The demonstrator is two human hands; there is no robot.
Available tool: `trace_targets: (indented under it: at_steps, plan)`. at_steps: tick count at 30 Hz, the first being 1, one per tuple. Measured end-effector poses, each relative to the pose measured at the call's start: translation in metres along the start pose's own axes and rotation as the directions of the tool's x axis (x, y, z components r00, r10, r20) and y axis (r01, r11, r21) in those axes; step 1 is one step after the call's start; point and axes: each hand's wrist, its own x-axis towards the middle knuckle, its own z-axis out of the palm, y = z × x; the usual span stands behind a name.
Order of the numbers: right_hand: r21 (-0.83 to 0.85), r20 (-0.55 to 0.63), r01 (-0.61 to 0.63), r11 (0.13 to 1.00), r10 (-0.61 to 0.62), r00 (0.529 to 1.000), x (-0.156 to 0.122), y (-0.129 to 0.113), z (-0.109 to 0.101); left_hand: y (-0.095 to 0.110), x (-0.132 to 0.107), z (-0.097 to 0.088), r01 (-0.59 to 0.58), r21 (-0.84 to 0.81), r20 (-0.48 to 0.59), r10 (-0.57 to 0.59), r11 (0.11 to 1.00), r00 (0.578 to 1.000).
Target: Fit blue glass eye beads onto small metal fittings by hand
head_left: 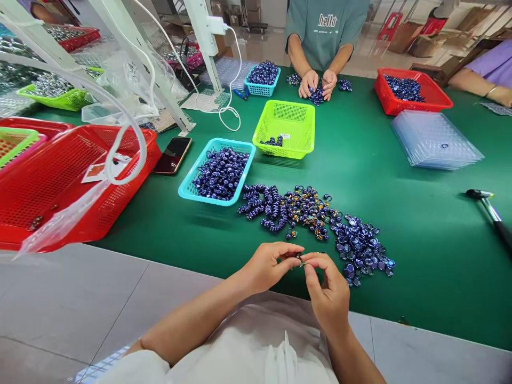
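Observation:
In front of my body, my left hand (266,268) and my right hand (330,293) meet with thumbs and fingertips pinched together. Between them is a tiny dark piece (299,258), mostly hidden by the fingers. Just beyond the hands lies a mixed heap of dark-blue and orange-gold ring-like pieces (306,205). Curved rows of dark-blue rings (274,205) lie on its left. To its right spreads a pile of flat, glossy blue caps (362,248). A light-blue basket (186,188) full of dark-blue rings stands further left.
A green basket (308,128) holds a few rings. A phone (173,154) lies beside a large red basket (132,181). Stacked clear trays (436,141) and a black-handled hammer (490,208) are on the right. Across the green table (424,256), a co-worker's hands (319,84) gather blue pieces.

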Motion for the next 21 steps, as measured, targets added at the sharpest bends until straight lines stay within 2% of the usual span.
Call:
trace_targets:
  at_steps: [3, 6, 8, 13, 21]
  plan:
    - [0.0, -0.03, -0.054, 0.999, 0.054, 0.998, 0.003, -0.001, 0.001, -0.002, -0.002, -0.001, -0.131, 0.104, -0.005, 0.133, 0.986, 0.991]
    - [0.006, 0.034, -0.106, 0.994, 0.105, 0.994, 0.006, -0.003, 0.0, -0.004, -0.003, -0.003, -0.284, 0.175, 0.024, 0.285, 0.943, 0.958]
    - [0.024, 0.074, -0.18, 0.983, 0.177, 0.981, 0.007, -0.004, -0.001, -0.006, -0.003, -0.003, -0.343, 0.209, 0.043, 0.342, 0.916, 0.939]
    - [0.097, 0.092, -0.338, 0.936, 0.33, 0.939, 0.008, -0.003, -0.002, -0.005, -0.003, -0.004, -0.367, 0.244, 0.069, 0.361, 0.898, 0.93]
    - [0.035, 0.11, -0.336, 0.941, 0.331, 0.937, 0.011, -0.006, -0.005, -0.005, -0.004, -0.006, -0.384, 0.261, 0.063, 0.381, 0.886, 0.922]
